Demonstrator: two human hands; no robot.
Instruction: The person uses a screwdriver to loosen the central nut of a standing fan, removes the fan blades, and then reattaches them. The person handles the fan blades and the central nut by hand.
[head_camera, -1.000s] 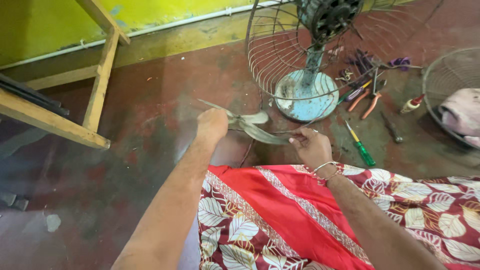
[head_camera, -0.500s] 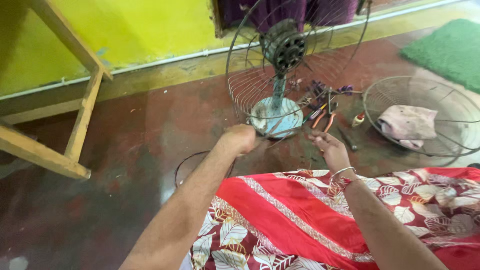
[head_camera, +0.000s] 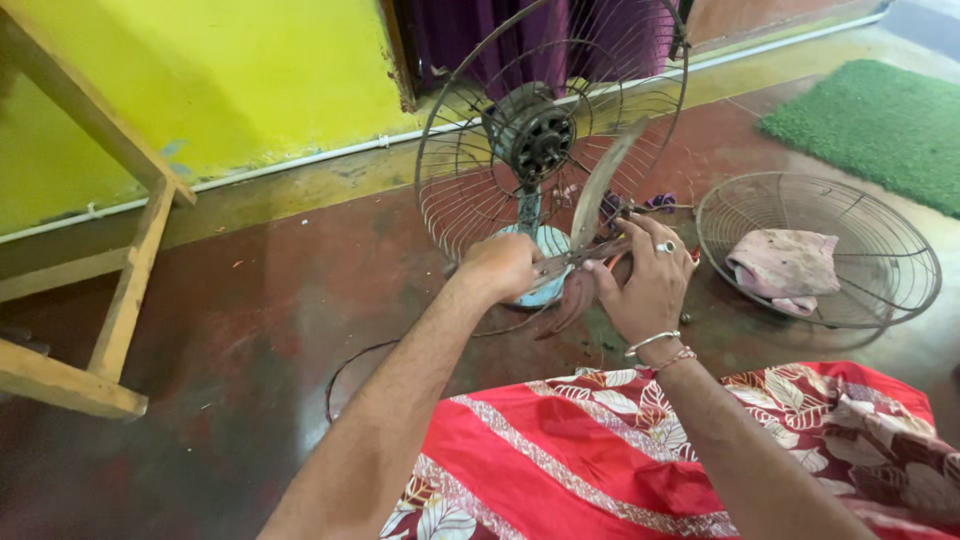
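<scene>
Two bare hands are meeting at the centre of the frame over a dusty fan blade (head_camera: 600, 190), and everything around them is lying on a dark red floor (head_camera: 260, 310) running beneath a yellow wall (head_camera: 230, 70) across the upper left. Largest among the things is a wooden frame (head_camera: 130, 270) slanting down the left edge; next, a standing fan (head_camera: 530, 140) is rising in the upper middle with its rear wire guard behind the bare motor, and a loose front guard (head_camera: 830, 250) is lying flat at right, cradling a pink rag (head_camera: 785, 265), below a green mat (head_camera: 880, 120) in the upper right corner. The blade itself is sitting just in front of the fan's base, one vane pointing up past the motor. The left hand (head_camera: 500, 268) is curling closed around the hub side, while the right hand (head_camera: 650, 280) is pinching the blade near its centre with fingers bent and thumb pressing. Judging by its thin curved vanes, the blade is looking light, fairly stiff, yet easy to bend and grimy enough to be slipping, so gripping at the thick hub rather than the vane edges is seeming safest. Red patterned cloth (head_camera: 600, 460) is covering the lap at the bottom.
</scene>
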